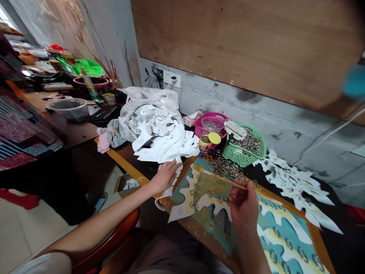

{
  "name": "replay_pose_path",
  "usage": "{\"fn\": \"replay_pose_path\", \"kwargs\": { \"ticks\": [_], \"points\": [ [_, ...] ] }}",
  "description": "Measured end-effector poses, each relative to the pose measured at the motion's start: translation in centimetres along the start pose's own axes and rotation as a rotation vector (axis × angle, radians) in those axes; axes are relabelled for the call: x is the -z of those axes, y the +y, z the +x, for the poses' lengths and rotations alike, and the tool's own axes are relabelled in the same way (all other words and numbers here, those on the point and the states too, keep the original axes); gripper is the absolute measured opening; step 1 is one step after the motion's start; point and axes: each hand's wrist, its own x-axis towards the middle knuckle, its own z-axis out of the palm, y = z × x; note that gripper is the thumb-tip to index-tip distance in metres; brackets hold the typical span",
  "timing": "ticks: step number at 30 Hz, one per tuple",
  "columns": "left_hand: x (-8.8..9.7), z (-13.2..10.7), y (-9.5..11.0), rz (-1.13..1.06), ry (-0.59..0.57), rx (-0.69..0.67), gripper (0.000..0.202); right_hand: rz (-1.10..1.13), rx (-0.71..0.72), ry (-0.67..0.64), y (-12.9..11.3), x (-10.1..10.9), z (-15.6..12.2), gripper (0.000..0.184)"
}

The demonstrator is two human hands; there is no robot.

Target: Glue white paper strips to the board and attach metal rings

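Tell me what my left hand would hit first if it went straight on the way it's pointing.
Most likely the white paper cutout at the fingertips of your left hand, which it may already be touching; the depth is hard to judge from this view.

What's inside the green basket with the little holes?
The green plastic basket is full of a heap of shiny silver metal rings. The rings cover the bottom of the basket, so you can't see it.

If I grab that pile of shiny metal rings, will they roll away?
Some probably would. The metal rings look round and smooth, so a dropped one could roll. Lying heaped, they'd likely slide apart when pushed. Being metal, a handful may feel heavy, though each looks thin.
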Motion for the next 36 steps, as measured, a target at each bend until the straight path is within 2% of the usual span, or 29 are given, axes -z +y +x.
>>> {"fn": "replay_pose_path", "kwargs": {
  "ticks": [3, 8, 15, 18, 23, 29, 36],
  "points": [
    [0.1, -0.5, 0.2, 0.072, 0.027, -0.029, 0.035, -0.039, -0.002, 0.01, 0.6, -0.2, -0.5, 0.036],
    [1.5, -2.2, 0.0, 0.054, -0.093, -0.182, 0.033, -0.086, 0.019, 0.021, 1.4, -0.9, -1.5, 0.036],
    [2.6, -5.0, 0.3, 0.012, -0.195, -0.265, 0.054, -0.272, 0.064, -0.008, 3.6, -2.7, -3.0, 0.045],
    [2.3, -5.3, 0.4, -0.031, -0.172, -0.267, 0.053, -0.4, 0.104, -0.022, 4.1, -3.3, -3.3, 0.05],
    [2.4, -5.4, 0.3, -0.013, -0.176, -0.269, 0.037, -0.49, 0.142, -0.071, 4.7, -3.9, -3.4, 0.051],
    [2.8, -5.6, -0.3, 0.008, -0.197, -0.288, 0.042, -0.619, 0.167, -0.155, 5.7, -4.3, -4.0, 0.048],
    [2.6, -5.9, -0.8, -0.002, -0.22, -0.34, 0.046, -0.854, 0.337, -0.236, 5.6, -3.6, -5.1, 0.042]
  ]
}}
